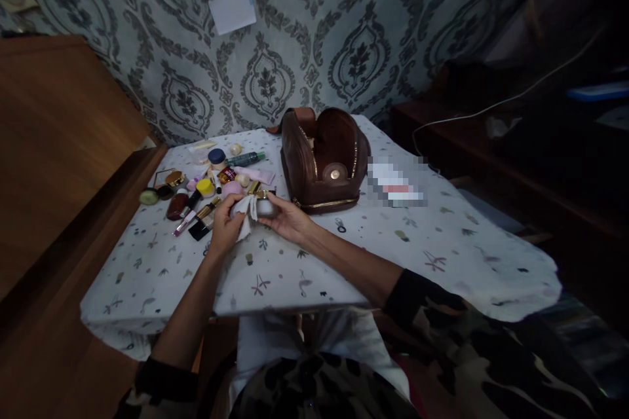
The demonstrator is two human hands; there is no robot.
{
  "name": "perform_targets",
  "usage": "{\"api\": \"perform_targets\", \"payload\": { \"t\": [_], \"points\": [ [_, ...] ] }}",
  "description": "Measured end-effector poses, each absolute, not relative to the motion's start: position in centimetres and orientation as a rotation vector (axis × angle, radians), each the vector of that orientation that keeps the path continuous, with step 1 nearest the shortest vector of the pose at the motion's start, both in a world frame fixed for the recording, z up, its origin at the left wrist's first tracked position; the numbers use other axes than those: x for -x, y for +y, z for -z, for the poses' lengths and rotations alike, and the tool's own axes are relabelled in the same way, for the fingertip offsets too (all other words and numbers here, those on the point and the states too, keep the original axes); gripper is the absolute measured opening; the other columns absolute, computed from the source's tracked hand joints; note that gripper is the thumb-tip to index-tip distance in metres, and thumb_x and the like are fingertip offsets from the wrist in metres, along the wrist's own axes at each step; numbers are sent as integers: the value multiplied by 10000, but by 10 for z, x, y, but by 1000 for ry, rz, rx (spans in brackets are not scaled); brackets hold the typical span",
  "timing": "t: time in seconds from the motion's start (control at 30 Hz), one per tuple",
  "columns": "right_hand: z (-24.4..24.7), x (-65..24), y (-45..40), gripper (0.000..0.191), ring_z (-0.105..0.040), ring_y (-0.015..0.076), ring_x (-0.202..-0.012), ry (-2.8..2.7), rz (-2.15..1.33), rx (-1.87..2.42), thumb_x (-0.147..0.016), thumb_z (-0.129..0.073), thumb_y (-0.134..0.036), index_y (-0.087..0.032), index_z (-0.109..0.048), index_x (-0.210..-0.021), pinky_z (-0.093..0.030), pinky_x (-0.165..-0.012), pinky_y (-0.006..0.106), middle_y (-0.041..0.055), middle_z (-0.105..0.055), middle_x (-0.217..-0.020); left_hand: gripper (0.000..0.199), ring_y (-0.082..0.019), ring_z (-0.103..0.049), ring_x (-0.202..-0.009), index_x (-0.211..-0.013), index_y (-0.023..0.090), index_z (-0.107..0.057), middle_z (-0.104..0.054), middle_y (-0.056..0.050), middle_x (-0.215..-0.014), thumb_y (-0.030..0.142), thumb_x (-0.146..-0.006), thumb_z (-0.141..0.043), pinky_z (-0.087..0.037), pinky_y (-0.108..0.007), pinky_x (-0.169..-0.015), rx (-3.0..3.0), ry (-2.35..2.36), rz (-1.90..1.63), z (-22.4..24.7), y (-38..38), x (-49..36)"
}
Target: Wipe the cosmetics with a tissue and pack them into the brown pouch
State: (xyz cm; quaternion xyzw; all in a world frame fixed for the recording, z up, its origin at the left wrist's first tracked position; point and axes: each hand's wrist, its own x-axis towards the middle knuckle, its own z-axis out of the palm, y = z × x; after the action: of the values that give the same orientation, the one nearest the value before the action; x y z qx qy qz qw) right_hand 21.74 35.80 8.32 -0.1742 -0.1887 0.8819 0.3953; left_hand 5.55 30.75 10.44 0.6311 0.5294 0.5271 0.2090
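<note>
My left hand [227, 226] is closed on a crumpled white tissue or cloth [244, 208], pressed against the side of a small whitish container [266, 209]. Fingers of my right hand [289, 219] are wrapped round that container from the right; its exact kind is too small to make out. Just behind both hands lies a pink round item [232, 190]. To the left spreads a cluster of cosmetics, among them a yellow-lidded jar [205, 188], a dark red bottle [177, 205] and a green tube [246, 159]. A brown leather bag [322, 167] stands unzipped right behind my right hand.
A patterned white cloth covers the table [304, 275]. Right of the bag lies a blurred-out flat item [397, 183]. A wooden cabinet [59, 144] borders the left side, and a white cable [511, 99] runs over dark furniture at right. The papered wall is behind.
</note>
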Motion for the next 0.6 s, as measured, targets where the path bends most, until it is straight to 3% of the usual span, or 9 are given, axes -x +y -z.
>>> {"api": "perform_targets", "payload": {
  "t": [0.17, 0.4, 0.6],
  "points": [
    [-84, -218, 362, 134, -664, 117, -727, -442, -2132, 458, -768, -768, -176, -157, -677, -865, -576, -597, 205, 0, -722, -819, 200, -161, -563, -758, -906, 179, -660, -647, 6, -824, 224, -726, -585, -431, -247, -709, -1811, 1390, -1362, -104, 306, -60],
    [-83, -219, 359, 177, -664, 131, -712, -490, -2266, 447, -783, -762, -245, -166, -663, -906, -587, -592, 245, 5, -717, -813, 214, -161, -563, -766, -938, 174, -644, -654, -4, -855, 238, -747, -570, -426, -251, -713, -1712, 1461, -1480, -105, 307, -58],
    [-90, -218, 356, 115, -673, 141, -780, -439, -2230, 420, -820, -717, -206, -177, -660, -916, -592, -643, 264, -3, -722, -856, 185, -150, -541, -707, -891, 178, -645, -633, 9, -792, 265, -738, -590, -421, -242, -665, -1727, 1471, -1410, -108, 306, -58]
  ]
}}
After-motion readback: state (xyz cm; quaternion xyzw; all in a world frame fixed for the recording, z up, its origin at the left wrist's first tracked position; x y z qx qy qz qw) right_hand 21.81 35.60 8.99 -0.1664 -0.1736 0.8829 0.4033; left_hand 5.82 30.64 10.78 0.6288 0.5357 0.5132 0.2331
